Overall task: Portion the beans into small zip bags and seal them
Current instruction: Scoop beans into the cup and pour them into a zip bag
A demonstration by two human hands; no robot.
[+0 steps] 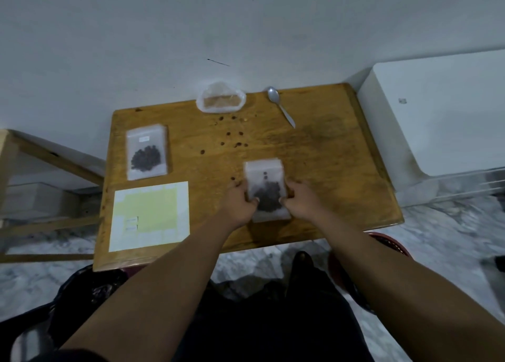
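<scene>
Clear plastic zip bag with dark beans inside lies on the wooden table, and both hands hold it. The left hand grips the bag's left edge, the right hand grips the right edge, thumbs on top near the bean pile. So each hand is closed on the bag, w/ the bag between them.

The bag's long axis runs away from the person, towards the wall. Its far end, beyond the fingers, is probably the zip mouth, but the blur does not let me confirm it is open or closed. Both hands are at the near half of the bag, about equally close, so for sealing they must slide forward to that far end.

Left of this bag and further off lies a second zip bag with beans, flat, approx. finished. Near to it, towards the person, is a label sheet. Loose beans are scattered beyond the held bag, then a bigger plastic bag and a spoon at the far edge.
</scene>
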